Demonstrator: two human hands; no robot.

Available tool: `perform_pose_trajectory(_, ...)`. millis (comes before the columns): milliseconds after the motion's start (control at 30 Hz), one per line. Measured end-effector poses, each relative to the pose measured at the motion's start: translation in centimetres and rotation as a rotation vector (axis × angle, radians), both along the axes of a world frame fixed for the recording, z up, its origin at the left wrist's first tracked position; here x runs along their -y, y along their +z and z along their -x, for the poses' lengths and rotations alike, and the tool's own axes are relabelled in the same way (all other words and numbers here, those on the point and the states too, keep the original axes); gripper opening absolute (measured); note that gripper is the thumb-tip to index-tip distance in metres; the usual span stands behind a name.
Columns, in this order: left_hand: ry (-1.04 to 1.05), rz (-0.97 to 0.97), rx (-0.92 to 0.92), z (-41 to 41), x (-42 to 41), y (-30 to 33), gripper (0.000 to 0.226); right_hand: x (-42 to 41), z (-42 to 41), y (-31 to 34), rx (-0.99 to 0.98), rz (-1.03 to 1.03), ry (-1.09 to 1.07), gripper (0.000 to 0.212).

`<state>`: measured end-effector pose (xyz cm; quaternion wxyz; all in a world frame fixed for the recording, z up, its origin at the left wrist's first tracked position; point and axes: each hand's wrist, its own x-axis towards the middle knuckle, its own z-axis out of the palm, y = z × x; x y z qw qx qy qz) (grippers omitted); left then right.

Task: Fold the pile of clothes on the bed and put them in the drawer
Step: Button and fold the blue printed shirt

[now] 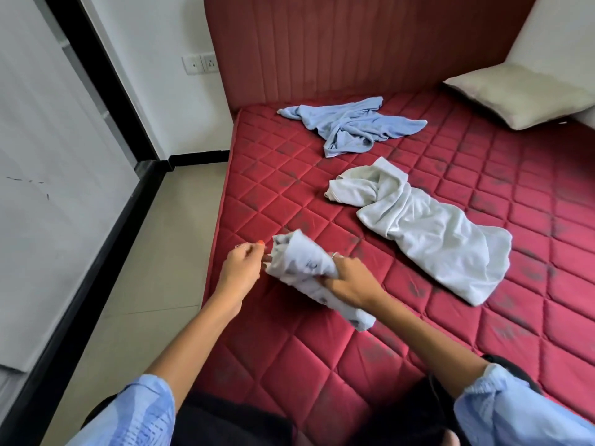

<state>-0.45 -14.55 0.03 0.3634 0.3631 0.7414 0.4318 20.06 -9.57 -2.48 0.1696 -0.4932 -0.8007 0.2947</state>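
A small white garment with grey print [302,268] lies bunched near the left edge of the red quilted mattress [370,349]. My right hand [349,278] grips its middle, fingers curled into the cloth. My left hand [244,267] is at the garment's left end, fingers curled, and seems to pinch its edge. A crumpled pale white garment [428,230] lies to the right, mid-bed. A crumpled light blue garment [351,125] lies further back near the headboard.
A padded red headboard [354,43] stands behind the bed. A cream pillow [521,94] rests at the back right. Tiled floor [154,284] runs along the bed's left side, beside a white wall with black skirting [96,268]. No drawer is in view.
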Motion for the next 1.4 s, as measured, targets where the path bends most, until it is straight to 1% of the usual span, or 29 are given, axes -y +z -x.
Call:
perform_pose_trajectory(67, -0.015, -0.021, -0.087, 0.2, 0.4, 0.7, 0.021, -0.2, -1.5, 2.4, -0.175, 0.099, -0.122, 0.038)
perform_pose_trajectory(100, -0.042, -0.012, -0.122, 0.2, 0.7, 0.9, 0.019, -0.2, -2.3, 3.3, -0.316, 0.180, -0.184, 0.040)
perform_pose_trajectory(167, -0.117, 0.014, -0.215, -0.8, 1.4, 1.4, 0.021, 0.4, -4.4, 4.9, -0.635, 0.379, -0.309, 0.031)
perform_pose_trajectory(200, -0.168, 0.034, -0.284, -1.7, 1.5, 1.7, 0.024, 1.0, -5.7, 5.6, -0.771, 0.484, -0.375, 0.029)
perform_pose_trajectory(233, -0.209, 0.062, -0.340, -2.2, 1.7, 1.9, 0.025, 1.6, -6.6, 6.2, -0.867, 0.594, -0.415, 0.030)
perform_pose_trajectory(267, -0.273, 0.067, -0.368, -3.1, 1.7, 2.0, 0.027, 2.4, -7.9, 6.7, -0.944, 0.672, -0.463, 0.030)
perform_pose_trajectory(333, -0.425, 0.034, -0.393, -5.0, 1.6, 1.9, 0.034, 4.2, -10.5, 7.3, -1.048, 0.755, -0.552, 0.028)
perform_pose_trajectory(367, -0.513, 0.009, -0.406, -6.3, 1.5, 1.9, 0.039, 5.4, -11.9, 7.5, -1.099, 0.759, -0.590, 0.031)
perform_pose_trajectory(433, -0.627, -0.020, -0.408, -8.4, 1.4, 1.8, 0.045, 7.6, -14.1, 7.9, -1.168, 0.754, -0.643, 0.039)
perform_pose_trajectory(500, -0.726, -0.013, -0.405, -10.9, 1.3, 1.7, 0.048, 10.2, -16.5, 8.3, -1.257, 0.738, -0.679, 0.037)
perform_pose_trajectory(600, -0.870, -0.032, -0.448, -14.6, 0.8, 1.3, 0.047, 14.7, -19.5, 9.4, -1.410, 0.689, -0.749, 0.031)
perform_pose_trajectory(700, -1.078, -0.054, -0.499, -19.4, 0.5, 1.3, 0.044, 20.0, -22.8, 9.5, -1.552, 0.571, -0.877, 0.037)
perform_pose_trajectory(800, -1.246, -0.111, -0.503, -23.9, 1.2, 1.7, 0.049, 24.9, -24.7, 9.1, -1.639, 0.470, -1.001, 0.044)
perform_pose_trajectory(900, -1.368, -0.174, -0.468, -28.1, 2.4, 2.0, 0.038, 29.8, -25.9, 8.0, -1.771, 0.364, -1.039, 0.049)
perform_pose_trajectory(933, -1.418, -0.187, -0.475, -28.6, 2.7, 2.0, 0.037, 30.9, -25.9, 7.5, -1.825, 0.342, -1.043, 0.049)
perform_pose_trajectory(967, -1.501, -0.211, -0.459, -30.5, 3.4, 1.7, 0.040, 33.1, -26.4, 6.9, -1.866, 0.278, -1.065, 0.049)
perform_pose_trajectory(1033, -1.532, -0.209, -0.464, -30.8, 3.6, 1.6, 0.055, 34.4, -25.9, 6.0, -1.950, 0.259, -1.076, 0.048)
perform_pose_trajectory(1100, -1.544, -0.213, -0.456, -31.8, 4.3, 1.0, 0.060, 35.9, -25.8, 4.7, -2.001, 0.213, -1.106, 0.051)
perform_pose_trajectory(1167, -1.574, -0.217, -0.450, -32.7, 5.3, 0.7, 0.055, 37.1, -25.9, 4.0, -2.062, 0.141, -1.140, 0.052)
perform_pose_trajectory(1267, -1.574, -0.220, -0.426, -33.8, 6.2, 0.7, 0.046, 38.1, -26.5, 3.6, -2.131, 0.022, -1.226, 0.048)
perform_pose_trajectory(1400, -1.566, -0.251, -0.432, -34.8, 7.0, 0.9, 0.046, 38.5, -28.8, 5.2, -2.145, -0.211, -1.242, 0.034)
